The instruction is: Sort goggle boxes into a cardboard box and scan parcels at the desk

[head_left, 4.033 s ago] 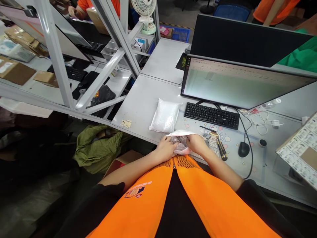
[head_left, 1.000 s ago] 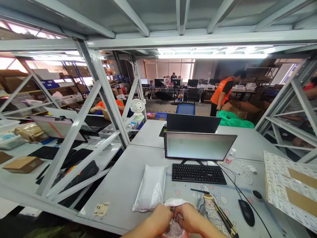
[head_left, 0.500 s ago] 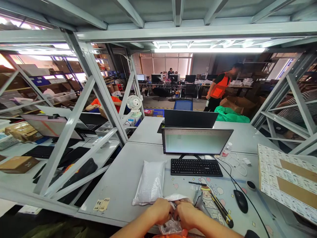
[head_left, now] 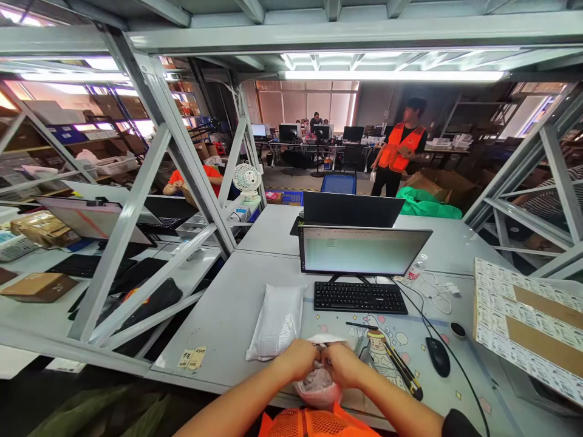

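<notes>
"Fingers curled tight, I'd say, on the left hand (head_left: pixel 297 358) and the right hand (head_left: pixel 342 364) alike. What have they got?"

"A crumpled plastic bag (head_left: pixel 316 388), both gripping its gathered top, knuckles nearly meeting. The fingertips themselves are buried, so I can't see those."

"And where's the bag sitting?"

"At the near edge of the desk (head_left: pixel 218 321), just in front of the orange mesh vest (head_left: pixel 305 423). It's rounded and wrinkled, filmy and pinkish below, with a smooth white flap (head_left: pixel 328 338) showing beyond the hands."

"That plump white parcel (head_left: pixel 277 321) to the left?"

"Lying flat on its own, a puffy rectangle with a finely puckered skin. No hand is on it."

"To the right I see a slim yellow-and-black cutter (head_left: pixel 404 370), slanting across a cartoon-printed mat (head_left: pixel 401 337)."

"Yes, with a rounded black mouse (head_left: pixel 438 357) farther right, and a ridged black keyboard (head_left: pixel 359 297) on the far side, below the glossy screen (head_left: pixel 362 252)."

"And that stiff patterned cardboard (head_left: pixel 528 328)?"

"Far right, banded with plain brown strips."
</notes>
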Motion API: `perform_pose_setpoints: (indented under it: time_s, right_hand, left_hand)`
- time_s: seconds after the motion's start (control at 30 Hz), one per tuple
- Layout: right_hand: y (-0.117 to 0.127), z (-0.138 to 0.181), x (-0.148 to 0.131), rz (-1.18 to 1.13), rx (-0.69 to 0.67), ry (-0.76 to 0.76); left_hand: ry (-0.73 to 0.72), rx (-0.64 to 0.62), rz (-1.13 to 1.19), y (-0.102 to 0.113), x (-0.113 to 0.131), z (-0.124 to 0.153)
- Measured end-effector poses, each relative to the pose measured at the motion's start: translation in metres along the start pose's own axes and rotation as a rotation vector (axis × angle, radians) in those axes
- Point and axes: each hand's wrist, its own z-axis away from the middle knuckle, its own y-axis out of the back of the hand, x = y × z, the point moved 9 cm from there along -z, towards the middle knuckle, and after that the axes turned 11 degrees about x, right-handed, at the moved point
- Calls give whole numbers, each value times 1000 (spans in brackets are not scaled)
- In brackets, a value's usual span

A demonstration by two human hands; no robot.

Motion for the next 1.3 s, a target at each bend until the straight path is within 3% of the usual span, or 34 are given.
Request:
perform_pose_setpoints:
  time_s: [0.3, 0.53, 0.67, 0.73, 0.83, 0.9, 0.93, 1.0, 1.1, 1.2, 1.3]
  right_hand:
    - [8, -9, 10, -47, -11, -36]
    - [2, -5, 14, -26, -50, -12]
    - [-3, -9, 20, -83, 12, -2]
    - [-2, -14, 26, -174, 57, 13]
    - [6, -22, 43, -267, 117, 16]
    - [12, -25, 56, -310, 153, 1]
    - [15, -26, 61, -332, 166, -6]
    - [18, -25, 65, -395, 192, -5]
    - [24, -16, 55, -486, 239, 44]
    - [31, 2, 40, -501, 261, 39]
    - [49, 30, 25, -478, 294, -10]
  left_hand:
    - [-6, 94, 132, 2, -20, -12]
    - [24, 129, 231, -2, -22, -13]
    - [55, 160, 261, 2, -21, -11]
    - [23, 260, 343, 13, -21, -3]
    - [-45, 605, 615, 37, -39, 23]
    - [-2, 794, 768, 37, -64, 36]
    - [43, 820, 819, 28, -74, 37]
    - [121, 749, 916, 0, -83, 24]
    - [114, 572, 1055, -36, -63, -9]
    - [31, 534, 1110, -41, -32, -31]
    - [32, 575, 1085, -26, -22, -28]
